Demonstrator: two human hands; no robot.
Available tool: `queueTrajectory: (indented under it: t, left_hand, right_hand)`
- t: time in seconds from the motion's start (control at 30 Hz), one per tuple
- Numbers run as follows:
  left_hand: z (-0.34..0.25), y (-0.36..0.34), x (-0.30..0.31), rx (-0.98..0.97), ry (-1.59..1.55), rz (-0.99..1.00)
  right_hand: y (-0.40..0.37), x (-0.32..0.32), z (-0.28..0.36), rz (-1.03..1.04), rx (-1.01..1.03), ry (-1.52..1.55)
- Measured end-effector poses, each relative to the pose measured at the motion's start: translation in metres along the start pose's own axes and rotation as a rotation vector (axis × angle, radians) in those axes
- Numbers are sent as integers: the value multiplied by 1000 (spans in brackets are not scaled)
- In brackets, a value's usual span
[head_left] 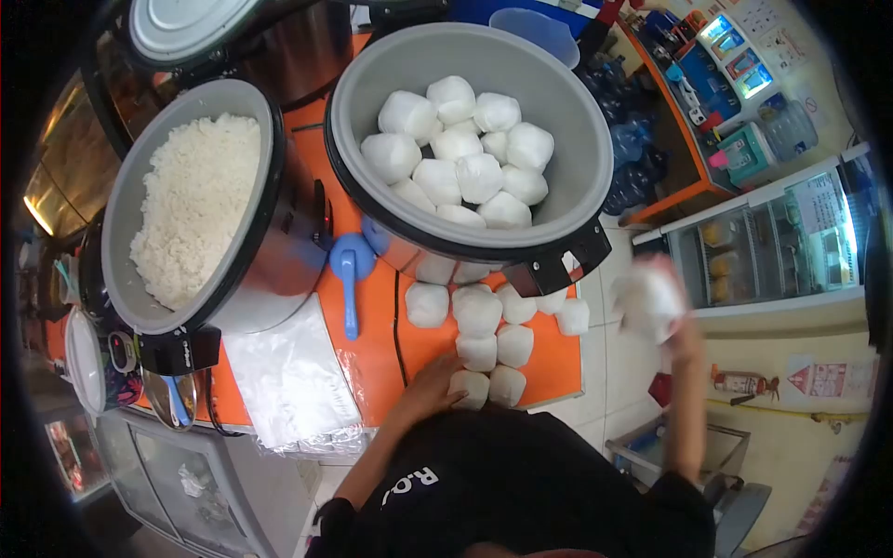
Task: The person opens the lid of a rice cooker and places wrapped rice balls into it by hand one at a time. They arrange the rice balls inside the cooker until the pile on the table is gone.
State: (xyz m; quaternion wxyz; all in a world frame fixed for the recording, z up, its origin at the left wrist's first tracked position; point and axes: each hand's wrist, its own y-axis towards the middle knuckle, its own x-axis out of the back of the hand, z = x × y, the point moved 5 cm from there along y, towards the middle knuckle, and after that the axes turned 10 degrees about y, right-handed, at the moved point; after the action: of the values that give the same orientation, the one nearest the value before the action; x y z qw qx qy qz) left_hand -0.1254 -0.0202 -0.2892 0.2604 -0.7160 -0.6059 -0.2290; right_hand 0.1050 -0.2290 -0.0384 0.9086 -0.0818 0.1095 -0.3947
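Note:
My right hand (684, 330) is raised at the right, beyond the table edge, closed around a white rice packet (646, 298); both are smeared by motion. On the orange table, my left hand (433, 383) lies with fingers stretched out, at the edge of a white wrapped rice packet (469, 389). Several similar packets (477, 312) stand grouped and partly stacked before me. Behind them, a large grey cooker pot (346, 112) holds many more white packets (457, 144). To its left, another cooker pot (121, 237) contains loose cooked rice (200, 205).
A blue rice paddle (351, 279) lies between the cookers. A stack of clear plastic bags (279, 372) sits at the table's front left. A glass-door fridge (763, 242) and a fire extinguisher (744, 383) are at the right. A grey lid (191, 26) stands at the upper left.

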Motion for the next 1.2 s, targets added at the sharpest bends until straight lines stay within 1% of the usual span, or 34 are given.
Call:
queueTrajectory:
  t: [0.03,0.1,0.13,0.17,0.23,0.3,0.33,0.37,0.43,0.53,0.63,0.7,0.73,0.77,0.8,0.83,0.87,0.9,0.93,0.97,1.03,1.1,1.17,1.2]
  left_hand:
    - [-2,4,-6,-57,32,-48]
    - [-8,16,-7,78,6,39]
    - [-10,20,-7,147,2,83]
    - [-11,23,-8,166,6,47]
    - [-9,29,-12,205,15,-26]
    - [-16,32,-10,166,32,-189]
    - [-18,32,-9,145,38,-271]
    - [-16,34,-14,135,17,-290]
    - [-11,37,-19,115,-28,-324]
    - [-10,40,-24,156,36,-383]
    - [-11,43,-27,214,69,-394]
    - [-6,46,-35,212,-117,-398]
    - [-4,49,-37,209,-211,-404]
    - [-7,50,-37,217,-249,-378]
    - [-12,48,-37,227,-287,-353]
    - [-16,48,-33,238,-319,-328]
    - [-22,47,-24,229,-279,-316]
    - [-29,42,-11,223,-236,-299]
    - [-35,39,6,217,-190,-284]
    - [-42,34,25,180,-170,-290]
    - [-58,20,75,115,-132,-305]
    - [-103,15,159,-69,-145,-391]
    - [-130,19,230,-104,-186,-382]
    - [-146,29,265,-144,-94,-463]
  right_hand:
    - [19,-6,44,43,70,-207]
    - [65,-48,119,134,323,-527]
    - [91,-67,143,253,490,-819]
    - [115,-84,155,370,657,-1108]
    - [161,-108,138,459,647,-1172]
    - [203,-106,92,706,589,-1291]
    - [224,-95,61,868,352,-1387]
    - [234,-85,36,1024,99,-1466]
    - [240,-82,18,1002,-162,-1750]
    - [240,-91,27,1037,-120,-1654]
    - [209,-99,69,766,193,-1458]
    - [172,-95,108,443,467,-1109]
    - [154,-76,114,157,570,-868]
    - [133,-48,110,-119,658,-614]
    - [116,-5,89,-354,688,-583]
    - [100,41,54,-589,714,-540]
    - [86,66,9,-750,699,-692]
    - [83,130,-72,-686,587,-872]
    - [67,152,-151,-473,378,-1099]
    - [50,150,-205,-283,209,-1119]
    - [29,112,-242,-227,88,-1013]
    - [28,92,-246,-351,42,-1042]
    - [21,84,-246,-442,-34,-1059]
    - [19,82,-246,-476,-85,-1060]
